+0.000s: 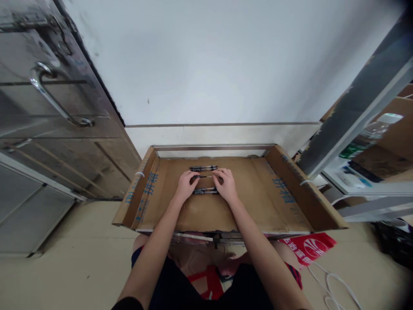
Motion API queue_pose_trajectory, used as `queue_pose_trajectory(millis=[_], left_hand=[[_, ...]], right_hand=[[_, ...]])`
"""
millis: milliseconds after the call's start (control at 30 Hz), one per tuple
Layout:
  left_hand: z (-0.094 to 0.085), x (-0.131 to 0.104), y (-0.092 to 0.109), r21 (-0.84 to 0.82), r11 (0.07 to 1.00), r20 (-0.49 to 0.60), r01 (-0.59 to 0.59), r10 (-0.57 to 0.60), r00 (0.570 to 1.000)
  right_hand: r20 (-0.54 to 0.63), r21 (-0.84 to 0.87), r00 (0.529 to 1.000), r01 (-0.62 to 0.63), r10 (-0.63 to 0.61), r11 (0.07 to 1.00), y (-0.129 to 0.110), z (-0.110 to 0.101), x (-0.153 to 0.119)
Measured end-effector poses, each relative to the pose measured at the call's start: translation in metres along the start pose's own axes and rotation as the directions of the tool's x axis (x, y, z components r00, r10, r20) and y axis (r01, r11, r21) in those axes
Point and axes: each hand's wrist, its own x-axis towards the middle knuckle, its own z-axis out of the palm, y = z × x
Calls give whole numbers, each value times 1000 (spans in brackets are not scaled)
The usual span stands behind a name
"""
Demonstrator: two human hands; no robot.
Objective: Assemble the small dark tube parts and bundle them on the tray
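Head view: one thin pen part (pixel 200 176), dark on the left and paler on the right, above a cardboard tray (pixel 258 202), midway between far pens (pixel 204 168) and near pens (pixel 205 190) (exact count too small to tell). My left hand (pixel 186 185): thumb and forefinger pinched on the dark end. My right hand (pixel 226 185): thumb and forefinger pinched at the paler end; whether one piece or two meet between them, I cannot tell. Handling, in my judgement: light fingertip pressure; both ends level and in one straight line, as a bend would likely strain so slim a piece; any push or pull best made slowly along its length, low over the cardboard, clear of the pens on either side. Pose: left forearm (pixel 158 245) and right forearm (pixel 254 241) reaching over the tray's near edge, slanting inward; backs of the hands upward, fingertips facing each other.
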Motion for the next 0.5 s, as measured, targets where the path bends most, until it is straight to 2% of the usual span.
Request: queue_pose_trajectory(millis=[233,367,500], left_hand=[[0,0,4,-37,998,28,-53,54,998],[0,0,3,-11,999,4,-35,35,999],[-2,1,1,19,1000,-69,16,-15,997]], right_hand=[[148,34,986,67,-72,997,3,4,-2],[125,27,990,54,-57,998,6,5,-2],[69,0,998,12,-12,1000,10,4,-1]])
